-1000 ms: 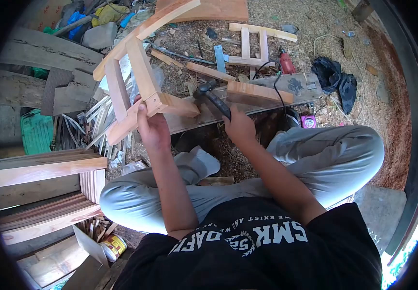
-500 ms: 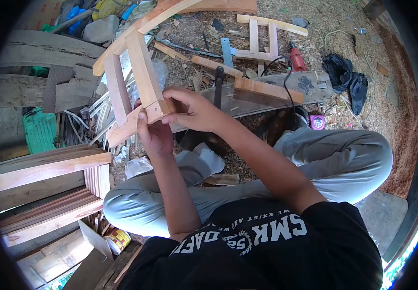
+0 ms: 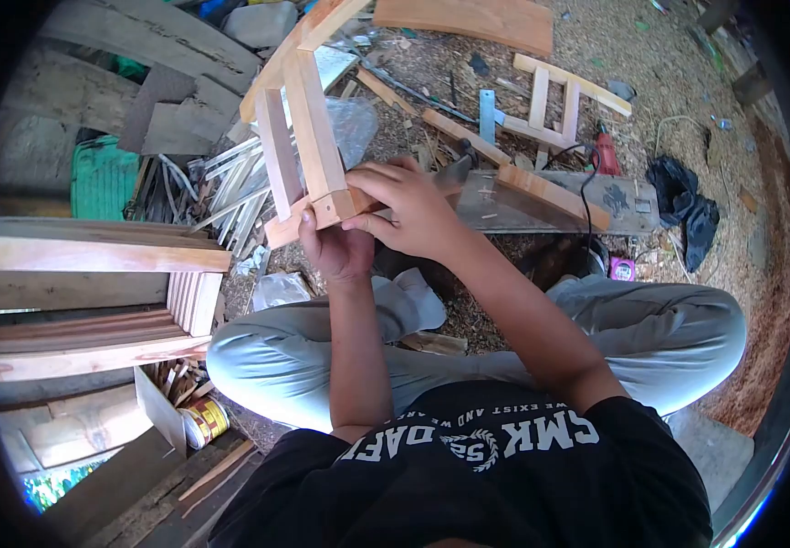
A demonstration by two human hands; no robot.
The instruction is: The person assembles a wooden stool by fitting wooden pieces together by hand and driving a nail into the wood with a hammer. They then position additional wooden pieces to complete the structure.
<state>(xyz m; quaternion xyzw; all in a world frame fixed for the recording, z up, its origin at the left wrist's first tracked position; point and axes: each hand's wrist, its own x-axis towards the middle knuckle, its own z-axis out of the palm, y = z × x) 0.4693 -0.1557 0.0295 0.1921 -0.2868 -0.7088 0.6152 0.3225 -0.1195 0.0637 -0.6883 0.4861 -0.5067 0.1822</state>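
Observation:
A pale wooden frame (image 3: 313, 128), made of two crossbars joined to longer rails, is held up at an angle before me. My left hand (image 3: 338, 251) grips its near rail from below, thumb on the front by the joint. My right hand (image 3: 408, 208) closes round the same corner from the right, with its fingers over the rail and its thumb below. Just beyond my right hand, a dark tool (image 3: 461, 169) that looks like a hammer is partly hidden.
On the wood-shaving floor lie another small wooden frame (image 3: 554, 100), a red power tool (image 3: 606, 151) with a black cord, a plank (image 3: 627, 203), a wood block (image 3: 554, 196), a pink tape measure (image 3: 622, 269) and a black plastic bag (image 3: 687, 210). Stacked frames (image 3: 94, 352) stand left, near a yellow can (image 3: 205, 422).
The view has shifted, so the surroundings appear farther right. Both hands keep their hold on the frame's near corner. The dark tool beyond my right hand now shows at a different angle.

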